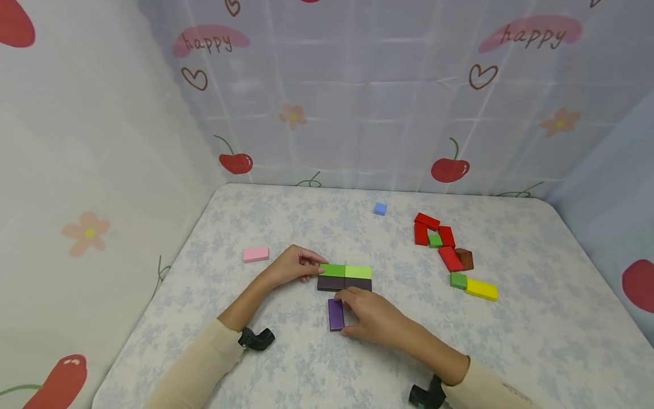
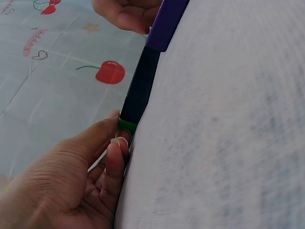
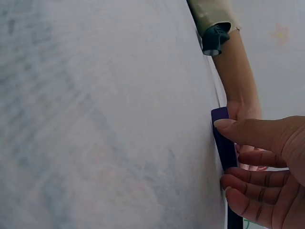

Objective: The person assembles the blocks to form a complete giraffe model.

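Two dark blocks (image 1: 331, 283) lie side by side on the table, with a green block (image 1: 334, 270) and a lime green block (image 1: 359, 272) in a row behind them. My left hand (image 1: 295, 264) has its fingers bent at the left end of the green block, thumb and a fingertip against it in the left wrist view. In front of the dark blocks lies a purple block (image 1: 335, 315), pointing toward me. My right hand (image 1: 375, 317) holds it, thumb at its near end and fingers at its far end. The right wrist view shows the thumb (image 3: 248, 131) on the purple block.
A pink block (image 1: 256, 254) lies left of my left hand, and a small blue block (image 1: 380, 209) sits at the back. To the right, several red blocks (image 1: 450, 259) lie near a brown block (image 1: 465, 259), small green ones and a yellow block (image 1: 481, 289). Printed curtains surround the table.
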A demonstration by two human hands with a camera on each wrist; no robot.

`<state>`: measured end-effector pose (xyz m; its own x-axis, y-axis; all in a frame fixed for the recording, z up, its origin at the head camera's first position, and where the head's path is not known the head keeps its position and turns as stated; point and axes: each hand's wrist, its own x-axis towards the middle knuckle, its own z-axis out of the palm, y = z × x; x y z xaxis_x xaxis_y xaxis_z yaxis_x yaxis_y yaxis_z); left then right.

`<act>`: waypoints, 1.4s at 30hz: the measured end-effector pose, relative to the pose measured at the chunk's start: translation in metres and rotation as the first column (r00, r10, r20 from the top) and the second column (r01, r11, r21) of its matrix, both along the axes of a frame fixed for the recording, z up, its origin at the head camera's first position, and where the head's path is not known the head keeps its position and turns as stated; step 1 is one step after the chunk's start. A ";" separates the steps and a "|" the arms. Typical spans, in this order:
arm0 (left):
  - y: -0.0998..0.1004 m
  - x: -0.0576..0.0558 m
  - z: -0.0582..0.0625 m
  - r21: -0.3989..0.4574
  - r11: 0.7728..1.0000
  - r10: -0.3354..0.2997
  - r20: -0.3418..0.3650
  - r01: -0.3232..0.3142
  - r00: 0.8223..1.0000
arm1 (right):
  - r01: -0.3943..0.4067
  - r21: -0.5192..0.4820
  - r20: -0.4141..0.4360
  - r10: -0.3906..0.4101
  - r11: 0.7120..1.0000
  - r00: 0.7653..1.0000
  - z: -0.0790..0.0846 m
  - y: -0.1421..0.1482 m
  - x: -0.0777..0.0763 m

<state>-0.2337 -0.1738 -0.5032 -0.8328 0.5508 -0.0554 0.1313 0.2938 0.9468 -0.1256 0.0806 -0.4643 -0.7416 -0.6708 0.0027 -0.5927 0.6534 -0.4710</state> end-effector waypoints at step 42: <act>-0.002 -0.004 -0.004 -0.033 0.999 -0.003 -0.035 0.002 0.999 | -0.051 -0.110 -0.004 0.051 0.993 0.999 -0.004 -0.025 -0.017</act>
